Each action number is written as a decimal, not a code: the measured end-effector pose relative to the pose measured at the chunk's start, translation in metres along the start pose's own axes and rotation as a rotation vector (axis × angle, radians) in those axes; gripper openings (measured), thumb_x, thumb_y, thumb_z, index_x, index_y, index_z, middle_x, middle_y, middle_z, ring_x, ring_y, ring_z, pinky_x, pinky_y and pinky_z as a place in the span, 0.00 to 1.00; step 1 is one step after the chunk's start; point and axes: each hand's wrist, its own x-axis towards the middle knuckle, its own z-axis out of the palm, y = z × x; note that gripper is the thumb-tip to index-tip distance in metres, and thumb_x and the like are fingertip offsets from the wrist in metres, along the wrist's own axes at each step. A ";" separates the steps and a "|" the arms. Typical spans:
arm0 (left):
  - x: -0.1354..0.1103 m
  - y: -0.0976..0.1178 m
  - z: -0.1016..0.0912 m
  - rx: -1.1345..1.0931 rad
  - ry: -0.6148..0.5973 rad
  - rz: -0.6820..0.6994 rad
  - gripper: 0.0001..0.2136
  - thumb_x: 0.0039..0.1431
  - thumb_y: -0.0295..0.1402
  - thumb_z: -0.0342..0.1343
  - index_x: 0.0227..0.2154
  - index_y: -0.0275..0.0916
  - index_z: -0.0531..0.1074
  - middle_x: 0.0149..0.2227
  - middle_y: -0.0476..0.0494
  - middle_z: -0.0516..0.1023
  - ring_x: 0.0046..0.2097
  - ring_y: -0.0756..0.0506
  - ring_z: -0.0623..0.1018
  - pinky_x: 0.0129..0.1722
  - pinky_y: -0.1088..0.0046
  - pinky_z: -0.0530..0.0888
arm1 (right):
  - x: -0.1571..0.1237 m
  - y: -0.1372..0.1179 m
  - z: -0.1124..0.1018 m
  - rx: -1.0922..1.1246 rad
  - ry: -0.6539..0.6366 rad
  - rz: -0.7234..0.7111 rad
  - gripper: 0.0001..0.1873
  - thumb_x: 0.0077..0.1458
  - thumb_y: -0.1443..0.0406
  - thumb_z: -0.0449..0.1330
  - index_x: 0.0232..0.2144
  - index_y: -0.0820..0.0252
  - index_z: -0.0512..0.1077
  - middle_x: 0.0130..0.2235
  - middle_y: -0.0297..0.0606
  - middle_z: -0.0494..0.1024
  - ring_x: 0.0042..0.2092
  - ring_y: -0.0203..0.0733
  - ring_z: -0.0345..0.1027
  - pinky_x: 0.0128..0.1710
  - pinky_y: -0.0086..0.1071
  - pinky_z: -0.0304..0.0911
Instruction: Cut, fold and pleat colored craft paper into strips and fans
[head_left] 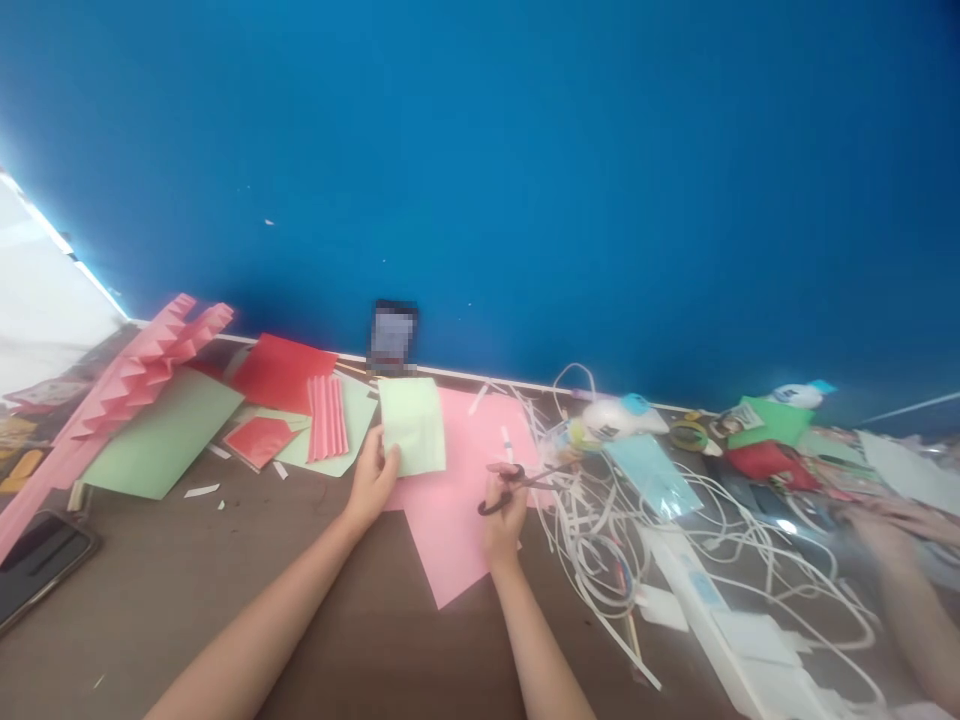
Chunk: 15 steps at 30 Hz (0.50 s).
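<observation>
My left hand (pixel 371 482) pinches the lower left edge of a pale green sheet of paper (pixel 412 425) and holds it up off the table. My right hand (pixel 504 510) is closed around the black handles of a pair of scissors (pixel 525 480), whose blades point right, away from the green sheet. Both hands hover over a large pink sheet (pixel 457 500) lying flat on the brown table (pixel 225 580).
Pleated pink paper (pixel 127 385), red and green sheets (pixel 281 372) lie at the left. A phone (pixel 37 560) sits at the left edge. White cables (pixel 622 530), a power strip (pixel 720 610) and craft clutter fill the right, where another person's arm (pixel 900 570) reaches in. Blue wall behind.
</observation>
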 end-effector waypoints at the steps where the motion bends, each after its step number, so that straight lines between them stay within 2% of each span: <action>1: 0.001 0.000 0.000 0.005 0.016 0.013 0.16 0.56 0.37 0.46 0.46 0.38 0.61 0.43 0.42 0.69 0.45 0.45 0.70 0.46 0.69 0.66 | 0.000 0.002 0.000 -0.012 0.031 -0.005 0.09 0.53 0.61 0.51 0.37 0.58 0.61 0.40 0.40 0.64 0.42 0.41 0.60 0.43 0.37 0.55; 7: 0.000 0.001 0.000 0.068 0.004 0.017 0.17 0.55 0.38 0.45 0.47 0.37 0.61 0.46 0.40 0.69 0.48 0.44 0.69 0.47 0.68 0.65 | -0.002 0.006 -0.002 -0.052 0.135 0.019 0.08 0.53 0.62 0.49 0.35 0.59 0.61 0.38 0.40 0.65 0.41 0.40 0.61 0.41 0.36 0.56; 11: -0.016 0.002 0.000 0.078 -0.085 -0.048 0.20 0.55 0.40 0.46 0.49 0.36 0.60 0.48 0.38 0.68 0.49 0.42 0.69 0.47 0.66 0.66 | -0.002 0.003 0.000 -0.158 0.124 0.000 0.08 0.52 0.62 0.51 0.34 0.60 0.62 0.35 0.38 0.66 0.40 0.41 0.60 0.43 0.38 0.55; 15: -0.040 0.012 -0.004 -0.027 -0.284 -0.101 0.21 0.56 0.42 0.45 0.51 0.38 0.57 0.49 0.38 0.68 0.47 0.43 0.71 0.44 0.67 0.68 | -0.004 -0.007 -0.002 -0.196 0.091 -0.002 0.08 0.50 0.62 0.53 0.32 0.60 0.64 0.35 0.38 0.67 0.42 0.43 0.60 0.45 0.39 0.53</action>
